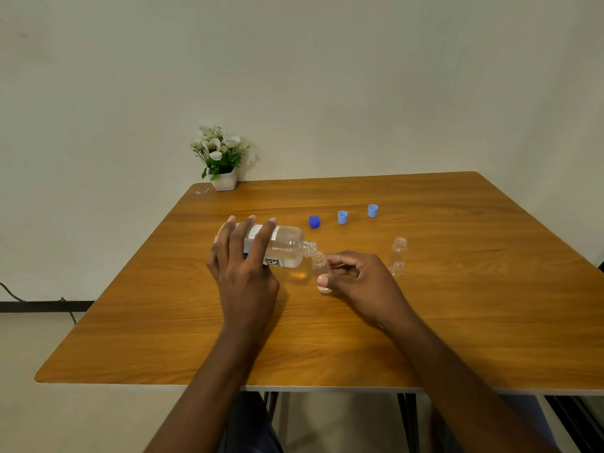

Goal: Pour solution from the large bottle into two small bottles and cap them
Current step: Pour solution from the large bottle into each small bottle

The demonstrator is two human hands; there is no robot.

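My left hand (243,266) grips the large clear bottle (284,245), which lies tipped almost level with its open neck pointing right. Its mouth touches the rim of a small clear bottle (321,268) that my right hand (358,277) holds upright on the wooden table (457,305). A second small bottle (398,256) stands open and alone to the right of my right hand. Behind the bottles lie a dark blue cap (314,221) and two light blue caps (342,217) (372,210).
A white pot of artificial flowers (221,158) stands at the table's far left corner, with a small clear scrap (202,191) beside it. A cable (39,302) runs along the floor at left. The wall rises right behind the table.
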